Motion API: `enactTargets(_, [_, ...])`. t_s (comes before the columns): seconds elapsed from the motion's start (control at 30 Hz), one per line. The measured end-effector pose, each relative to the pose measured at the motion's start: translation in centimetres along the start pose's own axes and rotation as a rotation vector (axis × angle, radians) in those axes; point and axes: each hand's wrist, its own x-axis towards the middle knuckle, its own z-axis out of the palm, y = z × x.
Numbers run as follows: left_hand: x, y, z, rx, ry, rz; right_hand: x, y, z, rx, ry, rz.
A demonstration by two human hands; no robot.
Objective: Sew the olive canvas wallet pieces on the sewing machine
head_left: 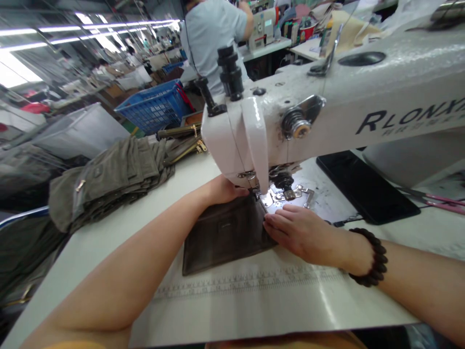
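A dark brown fabric piece (221, 235) lies flat on the white sewing table (109, 242), its far right corner under the presser foot (267, 196) of a white sewing machine (327, 106). My left hand (221, 190) rests on the far edge of the fabric, just left of the needle; its fingers are hidden behind the machine head. My right hand (300, 232) lies flat with fingers stretched out and close together, pressing the fabric's right edge. A dark bead bracelet (372, 257) circles my right wrist.
A pile of olive-green fabric pieces (109, 182) with zippers lies at the table's left. A blue basket (154, 106) and a clear bin (78, 131) stand beyond. A black tray (366, 186) and pink-handled scissors (441, 201) sit right. Another person (214, 36) works behind.
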Motion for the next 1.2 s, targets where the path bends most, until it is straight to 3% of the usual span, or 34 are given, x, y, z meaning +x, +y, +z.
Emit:
enactTargets(0.07, [-0.4, 0.4, 0.4, -0.031, 0.008, -0.027, 0.0, 0.0, 0.0, -0.006, 0.006, 0.000])
enactTargets(0.3, [-1.5, 1.3, 2.8, 0.171, 0.227, -0.131, 0.1, -0.6, 0.4, -0.054, 0.028, -0.027])
enactTargets(0.47, [-1.3, 0.7, 3.4, 0.228, 0.201, -0.119, 0.2, -1.1, 0.7, -0.128, 0.047, -0.054])
enactTargets(0.73, [-0.9, 0.8, 2.4, 0.138, 0.132, -0.081, 0.4, -1.0, 0.3, -0.072, 0.059, -0.053])
enactTargets(1.2, [-0.7, 0.4, 2.0, 0.071, 0.125, -0.021, 0.8, -1.6, 0.4, -0.099, 0.091, -0.068])
